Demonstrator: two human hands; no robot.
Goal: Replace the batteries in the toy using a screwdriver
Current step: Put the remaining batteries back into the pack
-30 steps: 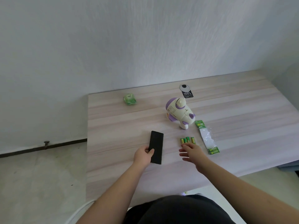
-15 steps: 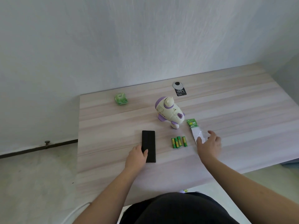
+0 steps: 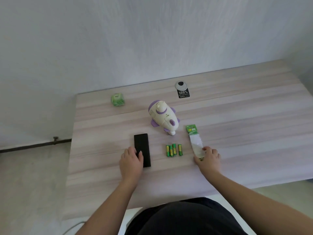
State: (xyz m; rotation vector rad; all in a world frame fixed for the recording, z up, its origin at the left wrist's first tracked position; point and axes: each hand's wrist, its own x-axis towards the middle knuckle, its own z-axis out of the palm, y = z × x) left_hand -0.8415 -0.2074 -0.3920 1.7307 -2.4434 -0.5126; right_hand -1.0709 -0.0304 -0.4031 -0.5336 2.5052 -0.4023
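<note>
A pale, wood-grained worktop (image 3: 237, 133) is seen from above, set against a light wall. Near its middle a cream and purple plastic toy (image 3: 163, 117) is standing, shaped like a small rounded animal. Just in front of the toy, four green and yellow cylindrical batteries (image 3: 174, 150) are laid side by side, three touching and the fourth slightly apart to the right. To the left of the batteries a flat black rectangular case (image 3: 142, 146) is lying lengthwise. The left hand (image 3: 131, 162) is placed at the near left edge of this case, with the thumb resting on its top and the fingers curled against its side. To the right of the batteries a long clear plastic battery pack with a green card header (image 3: 194, 141) is stretched out on the worktop. Its near end is held by the right hand (image 3: 209, 159), the fingers being bent over the clear plastic. Towards the far left a small translucent green cube-shaped object (image 3: 118, 99) is seen. Behind the toy a round grey cable grommet (image 3: 181, 85) is set into the worktop, with a black label marked "100%" (image 3: 183, 94) just in front of it. No screwdriver can be made out.
</note>
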